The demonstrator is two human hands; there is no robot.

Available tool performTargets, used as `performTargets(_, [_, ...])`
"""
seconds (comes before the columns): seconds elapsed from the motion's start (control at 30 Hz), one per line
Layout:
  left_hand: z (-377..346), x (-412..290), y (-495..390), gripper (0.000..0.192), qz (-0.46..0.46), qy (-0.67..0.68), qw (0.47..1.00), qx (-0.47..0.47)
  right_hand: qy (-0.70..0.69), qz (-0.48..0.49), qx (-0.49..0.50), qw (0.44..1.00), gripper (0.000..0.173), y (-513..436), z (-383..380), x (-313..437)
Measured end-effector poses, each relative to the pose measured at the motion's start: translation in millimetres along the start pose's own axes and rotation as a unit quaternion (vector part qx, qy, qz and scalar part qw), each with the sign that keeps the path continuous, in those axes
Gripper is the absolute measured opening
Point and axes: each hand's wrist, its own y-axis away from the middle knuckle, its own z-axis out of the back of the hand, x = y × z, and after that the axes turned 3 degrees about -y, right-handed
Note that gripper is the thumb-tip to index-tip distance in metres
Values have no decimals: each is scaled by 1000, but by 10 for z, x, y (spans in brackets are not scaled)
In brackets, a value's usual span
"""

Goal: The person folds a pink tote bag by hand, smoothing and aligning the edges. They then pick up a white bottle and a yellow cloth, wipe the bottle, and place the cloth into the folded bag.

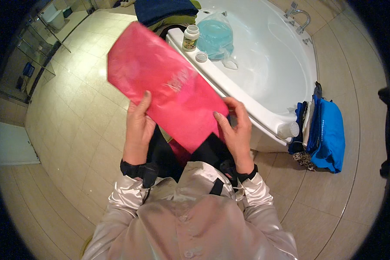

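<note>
A long, flat pink-red item [169, 87], possibly a folded cloth or a bag, bears pale lettering and is tilted in front of me. My left hand [140, 125] grips its lower left edge, thumb on top. On its right end my right hand [235, 130] has the edge between thumb and fingers. Both wrists wear black straps. More dark red material shows beneath it, over my black-clad lap. On the tub's rim beyond stand an uncapped white jar [190, 38] with a label and an upturned white lid [201, 57].
The white bathtub [263, 74] holds a clear plastic bag of blue-green content [215, 37]. Folded dark blue and green textiles [165, 13] are stacked behind. A perforated white cup [288, 129] lies on the tub's corner, beside folded clothes [330, 135]. Glass panels stand far left.
</note>
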Motion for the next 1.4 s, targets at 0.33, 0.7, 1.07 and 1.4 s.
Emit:
performTargets(0.33, [469, -345, -156, 43, 58, 255, 964, -54, -215, -56, 196, 955, 50, 638, -99, 551])
performTargets(0.7, [381, -123, -57, 50, 88, 263, 955, -104, -561, -250, 160, 773, 80, 251, -652, 132])
performTargets(1.07, [450, -101, -34, 42, 131, 192, 959, -163, -535, -251, 92, 802, 79, 161, -512, 282])
performTargets(1.4, [388, 36, 1, 42, 56, 98, 987, -113, -595, -278, 138, 742, 55, 67, -377, 506])
